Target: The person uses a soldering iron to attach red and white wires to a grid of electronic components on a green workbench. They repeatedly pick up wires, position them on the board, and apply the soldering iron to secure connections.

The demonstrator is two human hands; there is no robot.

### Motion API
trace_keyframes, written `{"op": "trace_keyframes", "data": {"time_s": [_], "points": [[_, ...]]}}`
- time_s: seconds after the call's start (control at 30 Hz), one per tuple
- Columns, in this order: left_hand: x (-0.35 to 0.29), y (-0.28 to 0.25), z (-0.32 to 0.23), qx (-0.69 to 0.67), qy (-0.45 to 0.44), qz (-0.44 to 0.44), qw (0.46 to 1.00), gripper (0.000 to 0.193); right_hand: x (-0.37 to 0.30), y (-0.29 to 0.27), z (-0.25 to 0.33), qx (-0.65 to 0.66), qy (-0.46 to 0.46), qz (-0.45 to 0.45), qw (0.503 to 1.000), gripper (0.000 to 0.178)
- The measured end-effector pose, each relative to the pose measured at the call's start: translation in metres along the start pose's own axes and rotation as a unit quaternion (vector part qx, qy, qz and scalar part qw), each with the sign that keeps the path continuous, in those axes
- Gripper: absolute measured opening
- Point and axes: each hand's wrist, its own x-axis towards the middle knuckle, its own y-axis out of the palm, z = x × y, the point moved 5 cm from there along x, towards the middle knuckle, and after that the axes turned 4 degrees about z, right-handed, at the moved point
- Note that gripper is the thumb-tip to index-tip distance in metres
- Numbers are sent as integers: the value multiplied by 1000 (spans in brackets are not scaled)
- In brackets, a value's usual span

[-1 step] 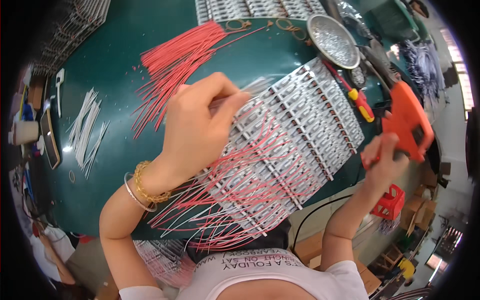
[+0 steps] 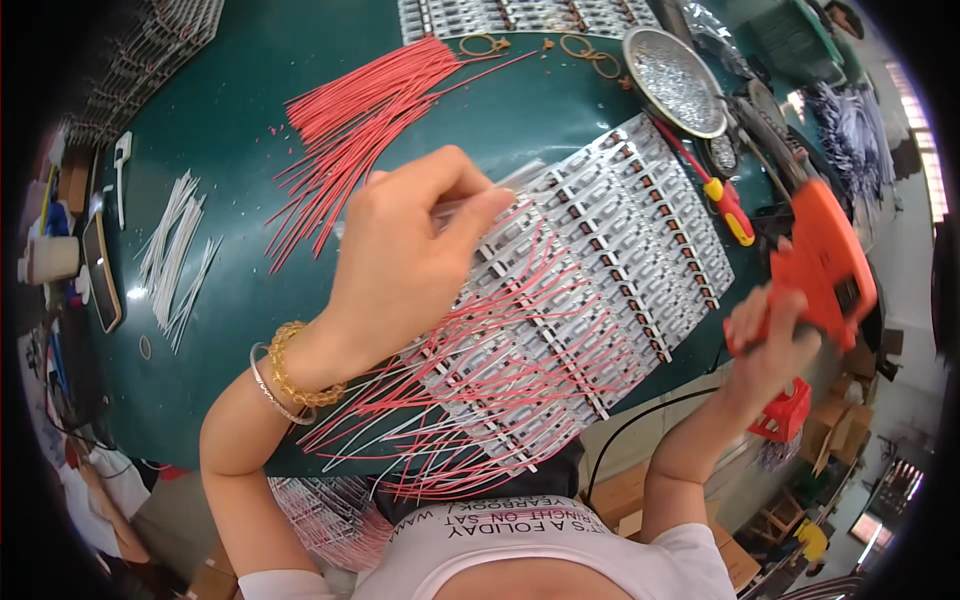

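Observation:
My left hand (image 2: 410, 260) is closed in a pinch above the upper left edge of a panel of grey-white modules (image 2: 610, 235). Pale thin strands (image 2: 528, 172), blurred, stick out past its fingertips; their exact kind is hard to make out. Red and white wires (image 2: 470, 370) fan from the panel toward my body, under and beside the left wrist. To the right of the panel my right hand (image 2: 770, 340) grips an orange gun-shaped tool (image 2: 825, 255) by its lower part. The tool's tip is not clear.
Red wires (image 2: 375, 105) lie in a pile beyond my left hand, white wires (image 2: 175, 250) at the left. A metal bowl of small shiny parts (image 2: 675, 85) and a red-yellow screwdriver (image 2: 728, 205) sit beyond the panel. A red stand (image 2: 785, 410) is below my right hand.
My right hand and the orange tool have shifted slightly nearer to me. My left hand keeps its pinch in nearly the same place.

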Motion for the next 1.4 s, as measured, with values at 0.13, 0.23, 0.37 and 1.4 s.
{"op": "trace_keyframes", "data": {"time_s": [0.13, 0.23, 0.37, 1.4], "points": [[-6, 10, 6, 79, -7, 39, 996, 17, -56, 12, 4, 164, 37, 93, 981, 68], [-7, 18, 12, 117, 25, 41, 992, 18, -89, 23, 11, 33, 150, 19, 988, 88], [-6, 21, 12, 109, 20, 37, 993, 18, -95, 20, -4, 57, 123, 166, 977, 87], [-6, 15, -11, 237, 241, -94, 937, 17, -107, -1, -15, -8, 81, 79, 994, 86]]}}
